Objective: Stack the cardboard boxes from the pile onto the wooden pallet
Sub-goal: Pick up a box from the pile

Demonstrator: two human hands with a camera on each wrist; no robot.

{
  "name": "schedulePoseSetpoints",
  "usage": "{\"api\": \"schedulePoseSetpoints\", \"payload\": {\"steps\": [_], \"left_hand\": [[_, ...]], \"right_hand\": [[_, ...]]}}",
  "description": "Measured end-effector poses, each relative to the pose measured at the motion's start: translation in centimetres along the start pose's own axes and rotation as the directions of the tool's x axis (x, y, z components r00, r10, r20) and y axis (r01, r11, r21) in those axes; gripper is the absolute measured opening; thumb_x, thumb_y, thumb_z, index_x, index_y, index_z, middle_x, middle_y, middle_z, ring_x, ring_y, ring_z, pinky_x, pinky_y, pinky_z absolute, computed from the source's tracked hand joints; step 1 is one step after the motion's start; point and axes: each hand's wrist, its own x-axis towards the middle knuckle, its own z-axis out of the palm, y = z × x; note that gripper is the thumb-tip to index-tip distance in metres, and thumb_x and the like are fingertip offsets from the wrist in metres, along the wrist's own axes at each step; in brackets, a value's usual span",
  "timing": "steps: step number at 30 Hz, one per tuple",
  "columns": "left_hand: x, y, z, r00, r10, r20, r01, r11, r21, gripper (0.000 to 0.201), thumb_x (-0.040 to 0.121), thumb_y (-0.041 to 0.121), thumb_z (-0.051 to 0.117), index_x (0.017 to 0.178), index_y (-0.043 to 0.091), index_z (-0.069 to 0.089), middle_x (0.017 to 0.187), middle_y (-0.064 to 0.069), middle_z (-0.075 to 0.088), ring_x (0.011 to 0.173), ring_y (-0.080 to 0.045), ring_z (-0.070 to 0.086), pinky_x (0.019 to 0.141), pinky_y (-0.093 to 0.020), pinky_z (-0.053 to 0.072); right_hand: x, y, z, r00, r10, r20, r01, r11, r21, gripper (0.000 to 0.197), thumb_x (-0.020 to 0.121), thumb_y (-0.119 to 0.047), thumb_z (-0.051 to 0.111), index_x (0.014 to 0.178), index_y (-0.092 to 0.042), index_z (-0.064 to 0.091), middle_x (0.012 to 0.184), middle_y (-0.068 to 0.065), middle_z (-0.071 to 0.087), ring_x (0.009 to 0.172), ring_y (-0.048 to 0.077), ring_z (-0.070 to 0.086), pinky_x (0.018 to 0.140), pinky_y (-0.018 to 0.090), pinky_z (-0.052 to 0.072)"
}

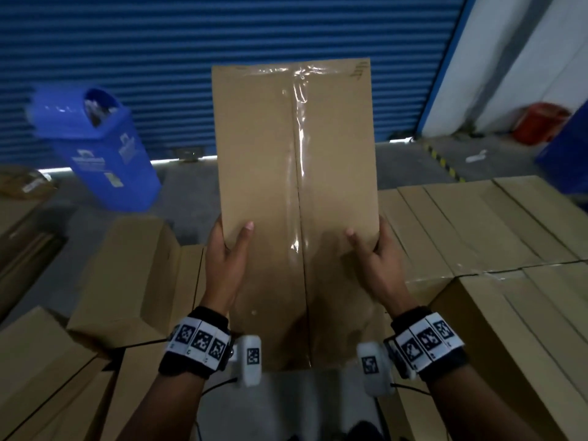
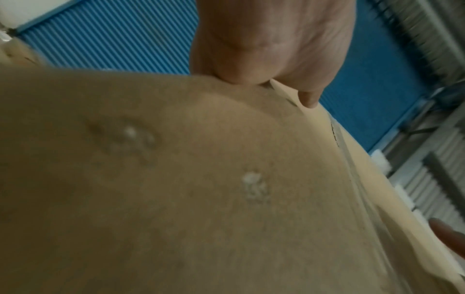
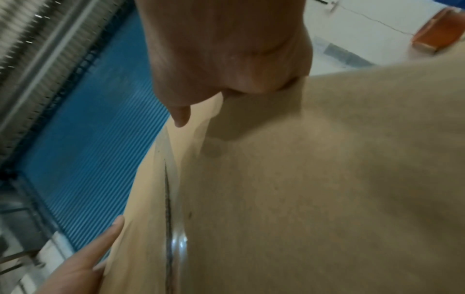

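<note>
A long, flat cardboard box [image 1: 296, 186] with clear tape down its middle seam is held up in front of me, its far end tilted away. My left hand [image 1: 227, 253] grips its left edge, thumb on top. My right hand [image 1: 372, 253] grips the right edge the same way. In the left wrist view the box [image 2: 176, 189] fills the frame under my left hand [image 2: 271, 45]. The right wrist view shows the taped seam of the box [image 3: 314, 189] below my right hand [image 3: 226, 49]. The fingers under the box are hidden. No wooden pallet is visible.
Rows of cardboard boxes [image 1: 477, 224] lie at the right, and more boxes [image 1: 133, 278] are piled at the left and front. A blue bin [image 1: 98, 148] leans before the blue roller shutter [image 1: 191, 43]. An orange container [image 1: 541, 122] sits far right by the white wall.
</note>
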Motion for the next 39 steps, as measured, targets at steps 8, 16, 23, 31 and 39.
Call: {"api": "schedulePoseSetpoints", "payload": {"steps": [8,16,23,31,39], "left_hand": [[-11.8,5.0,0.9,0.991,0.134,0.004,-0.134,0.989,-0.065,0.042,0.098,0.040,0.059,0.139,0.037,0.051,0.130,0.012,0.063,0.118,-0.002,0.060,0.093,-0.027,0.048],[-28.6,6.2,8.1,0.971,0.184,0.154,-0.172,0.981,-0.087,0.032,0.094,0.042,0.061,0.125,0.045,0.053,0.123,0.014,0.066,0.111,0.002,0.063,0.091,-0.024,0.053],[-40.5,7.0,15.3,0.948,0.070,0.311,-0.048,0.996,-0.077,0.043,0.089,0.056,0.065,0.128,0.044,0.052,0.131,0.012,0.062,0.119,-0.007,0.059,0.105,-0.047,0.048],[-44.1,7.6,24.7,0.912,0.122,0.392,-0.099,0.992,-0.078,0.027,0.096,0.042,0.062,0.121,0.048,0.054,0.123,0.017,0.063,0.115,-0.002,0.060,0.098,-0.031,0.050],[-43.0,5.2,35.4,0.919,0.113,0.377,-0.092,0.993,-0.072,0.049,0.096,0.042,0.063,0.141,0.025,0.053,0.132,0.008,0.063,0.119,-0.008,0.060,0.097,-0.029,0.049]], "right_hand": [[-10.7,-3.9,-7.0,0.988,-0.146,-0.057,0.149,0.987,0.061,0.063,0.087,-0.058,0.062,0.142,-0.035,0.042,0.123,-0.017,0.063,0.112,-0.001,0.061,0.092,0.033,0.053],[-26.8,-2.9,-21.8,0.978,-0.110,-0.179,0.112,0.994,-0.004,0.068,0.084,-0.058,0.061,0.144,-0.039,0.037,0.123,-0.017,0.061,0.109,-0.002,0.061,0.082,0.022,0.052],[-38.6,-1.8,-33.0,0.941,-0.012,-0.338,0.002,1.000,-0.029,0.077,0.083,-0.063,0.060,0.150,-0.037,0.031,0.123,-0.016,0.061,0.107,0.003,0.062,0.086,0.032,0.053],[-40.3,0.5,-41.9,0.887,0.016,-0.461,-0.032,0.999,-0.028,0.076,0.084,-0.060,0.058,0.150,-0.036,0.031,0.118,-0.028,0.055,0.104,-0.013,0.057,0.086,0.025,0.048],[-34.8,3.6,-50.1,0.887,0.025,-0.462,-0.074,0.993,-0.090,0.079,0.083,-0.064,0.058,0.151,-0.035,0.030,0.121,-0.027,0.054,0.105,-0.009,0.056,0.090,0.030,0.049]]}}
